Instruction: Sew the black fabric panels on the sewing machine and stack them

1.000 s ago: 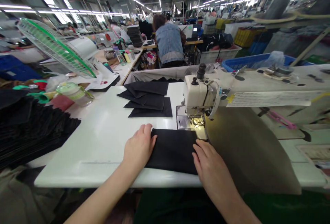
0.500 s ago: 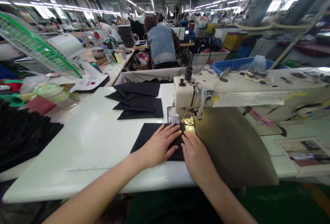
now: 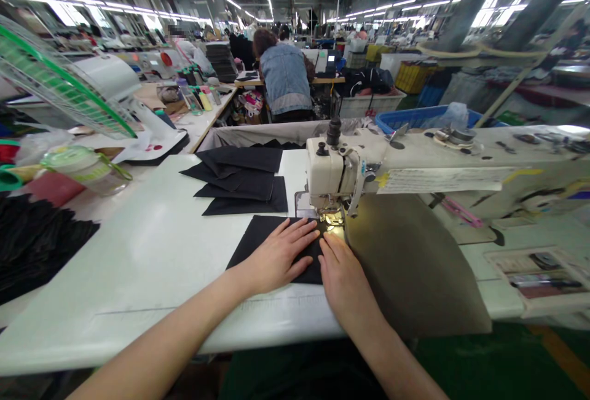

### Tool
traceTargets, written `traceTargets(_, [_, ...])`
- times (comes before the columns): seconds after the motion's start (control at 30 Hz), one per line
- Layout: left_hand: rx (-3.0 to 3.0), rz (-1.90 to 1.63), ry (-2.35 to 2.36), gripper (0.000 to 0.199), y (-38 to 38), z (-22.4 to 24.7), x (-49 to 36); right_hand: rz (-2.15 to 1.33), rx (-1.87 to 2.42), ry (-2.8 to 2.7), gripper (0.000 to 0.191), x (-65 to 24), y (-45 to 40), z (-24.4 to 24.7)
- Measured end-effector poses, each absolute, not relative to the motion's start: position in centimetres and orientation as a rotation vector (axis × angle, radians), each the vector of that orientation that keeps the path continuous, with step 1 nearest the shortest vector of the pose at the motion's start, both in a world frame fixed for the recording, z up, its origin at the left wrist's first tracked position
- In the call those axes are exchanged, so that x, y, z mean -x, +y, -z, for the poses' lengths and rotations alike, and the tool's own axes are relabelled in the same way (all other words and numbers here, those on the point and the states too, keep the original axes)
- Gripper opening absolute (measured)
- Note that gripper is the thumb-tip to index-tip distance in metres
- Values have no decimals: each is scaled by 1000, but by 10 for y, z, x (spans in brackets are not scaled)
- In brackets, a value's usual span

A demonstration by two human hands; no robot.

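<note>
A black fabric piece [image 3: 255, 243] lies flat on the pale table, its far right corner at the lit presser foot [image 3: 332, 218] of a sewing machine [image 3: 329, 169]. My left hand [image 3: 281, 252] rests on top of the cloth, palm down and fingers stretched toward the foot. Along the cloth's right edge lies my right hand [image 3: 341, 271], fingers extended and fingertips just short of the foot. Several folded black pieces [image 3: 244, 179] are stacked loosely beyond, left of the machine head. Under the hands, part of the cloth is hidden.
A fan [image 3: 59, 80] and a lidded plastic jar [image 3: 87, 166] stand at the left, above a heap of black cloth [image 3: 37, 240]. A brown board [image 3: 410, 265] lies right of the needle. Ahead, a person in a denim vest [image 3: 286, 77] sits facing away.
The view has shifted slightly, so most things appear a little further left. Both hands keep nearly the same place on the cloth; any feed of the fabric is too small to tell.
</note>
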State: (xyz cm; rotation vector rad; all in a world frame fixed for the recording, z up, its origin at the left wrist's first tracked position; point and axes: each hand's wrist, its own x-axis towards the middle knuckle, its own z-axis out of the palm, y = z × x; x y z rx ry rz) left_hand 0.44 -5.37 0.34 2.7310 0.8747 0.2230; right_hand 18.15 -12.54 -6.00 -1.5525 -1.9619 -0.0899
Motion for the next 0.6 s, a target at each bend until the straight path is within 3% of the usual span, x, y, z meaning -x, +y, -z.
traceTargets(0.43, [-2761,-180,865,49,-57,-7,-2,104,1541,-2011,35,-187,-137,58])
traceTargets(0.6, [-2789,-129,555,49,-92,-12,3,157,1480,-2081,37,-196,-181,49])
